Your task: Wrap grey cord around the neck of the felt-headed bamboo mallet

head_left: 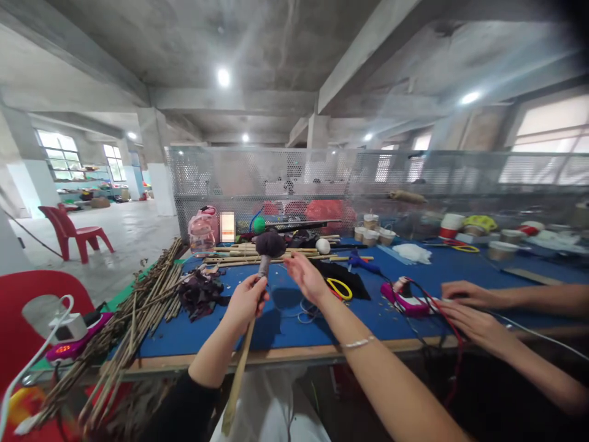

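Observation:
My left hand (246, 301) is closed round a long bamboo stick (239, 374) held upright over the blue table (294, 325). The stick's top carries a dark fuzzy ball-shaped head (270, 244) above a grey wrapped neck. My right hand (304, 274) is raised just right of that neck, fingers pinched together; it seems to hold a thin thread, too fine to make out. Loose thread loops (306, 313) lie on the table below it.
A bundle of dry twigs (138, 313) lies at the table's left edge beside dark purple scraps (200, 293). Bamboo sticks (257, 255), yellow-handled scissors (339, 288), a pink glue gun (405, 299) and cups (370, 233) sit further back. Another person's two hands (469, 310) rest at right. Red chairs stand left.

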Demonstrator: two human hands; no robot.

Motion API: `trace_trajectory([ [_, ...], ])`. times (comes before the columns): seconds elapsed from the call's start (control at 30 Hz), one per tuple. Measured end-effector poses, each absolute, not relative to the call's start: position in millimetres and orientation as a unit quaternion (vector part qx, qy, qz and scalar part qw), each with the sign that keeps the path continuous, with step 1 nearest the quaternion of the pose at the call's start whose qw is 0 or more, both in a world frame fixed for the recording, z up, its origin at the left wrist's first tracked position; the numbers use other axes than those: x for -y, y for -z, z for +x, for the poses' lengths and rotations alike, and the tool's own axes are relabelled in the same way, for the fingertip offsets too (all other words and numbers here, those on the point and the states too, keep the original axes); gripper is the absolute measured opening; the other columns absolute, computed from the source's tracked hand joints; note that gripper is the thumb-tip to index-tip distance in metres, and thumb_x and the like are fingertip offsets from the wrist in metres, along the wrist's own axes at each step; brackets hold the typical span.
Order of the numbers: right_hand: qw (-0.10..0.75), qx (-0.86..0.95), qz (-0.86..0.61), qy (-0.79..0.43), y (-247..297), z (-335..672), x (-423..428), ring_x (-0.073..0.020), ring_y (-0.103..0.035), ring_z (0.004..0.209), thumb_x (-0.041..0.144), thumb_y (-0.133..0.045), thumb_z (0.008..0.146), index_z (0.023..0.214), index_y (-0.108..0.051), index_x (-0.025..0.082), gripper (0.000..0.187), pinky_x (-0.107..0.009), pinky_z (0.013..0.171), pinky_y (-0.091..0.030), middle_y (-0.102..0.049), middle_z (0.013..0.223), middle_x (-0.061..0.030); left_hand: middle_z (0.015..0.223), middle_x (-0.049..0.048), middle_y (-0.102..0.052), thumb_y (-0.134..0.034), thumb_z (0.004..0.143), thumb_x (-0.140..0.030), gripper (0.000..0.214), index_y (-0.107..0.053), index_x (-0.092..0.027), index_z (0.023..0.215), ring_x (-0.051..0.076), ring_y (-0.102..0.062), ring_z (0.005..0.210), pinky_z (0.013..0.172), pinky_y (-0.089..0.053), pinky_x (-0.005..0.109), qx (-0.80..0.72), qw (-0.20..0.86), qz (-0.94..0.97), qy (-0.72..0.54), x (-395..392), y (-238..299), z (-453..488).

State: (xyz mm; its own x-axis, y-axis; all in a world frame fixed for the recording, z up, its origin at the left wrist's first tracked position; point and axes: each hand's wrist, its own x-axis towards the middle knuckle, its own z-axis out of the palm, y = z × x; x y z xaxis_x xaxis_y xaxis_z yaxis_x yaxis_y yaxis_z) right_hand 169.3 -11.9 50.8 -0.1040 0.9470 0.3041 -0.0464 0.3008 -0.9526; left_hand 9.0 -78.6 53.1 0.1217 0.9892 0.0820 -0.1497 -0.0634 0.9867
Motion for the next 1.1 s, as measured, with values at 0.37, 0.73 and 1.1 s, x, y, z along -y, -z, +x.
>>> trace_trajectory([
  [0.37, 0.404, 0.659, -0.354, -0.526, -21.2, 144.1, -1.1, -0.0027, -0.023, 0.036, 0.048, -0.065, 0.063, 0.067, -0.055, 0.012, 0.037, -0.019, 0.037, -0.014, -0.037, 0.042, 0.0088, 0.052, -0.0083, -0.038, -0.059, 0.069, -0.042, 0.031, -0.051, -0.016, 0.082, 0.002, -0.031, 0.035, 0.032, -0.021, 0.015, -0.453, 0.515, 0.474, -0.553, 48.7, -19.1, 6.2],
  [0.73, 0.443, 0.564, -0.296, -0.631, -17.4, 144.9, -4.8, -0.0021, -0.017, 0.031, 0.036, -0.072, 0.057, 0.067, -0.054, 0.016, 0.029, -0.020, 0.033, -0.007, -0.031, 0.036, 0.0121, 0.058, -0.0043, -0.053, -0.071, 0.060, -0.034, 0.034, -0.045, -0.016, 0.073, 0.001, -0.039, 0.036, 0.031, -0.025, 0.011, -0.307, 0.632, 0.409, -0.582, 55.2, -14.6, 9.9],
  [1.1, 0.404, 0.574, -0.285, -0.653, -4.9, 143.2, -1.8, -0.0017, -0.018, 0.029, 0.039, -0.069, 0.063, 0.064, -0.047, 0.016, 0.032, -0.020, 0.032, -0.007, -0.032, 0.035, 0.0113, 0.055, -0.0061, -0.052, -0.066, 0.063, -0.044, 0.044, -0.047, -0.017, 0.093, 0.006, -0.046, 0.036, 0.030, -0.035, 0.015, -0.426, 0.500, 0.497, -0.567, 56.7, 6.0, 16.5],
])
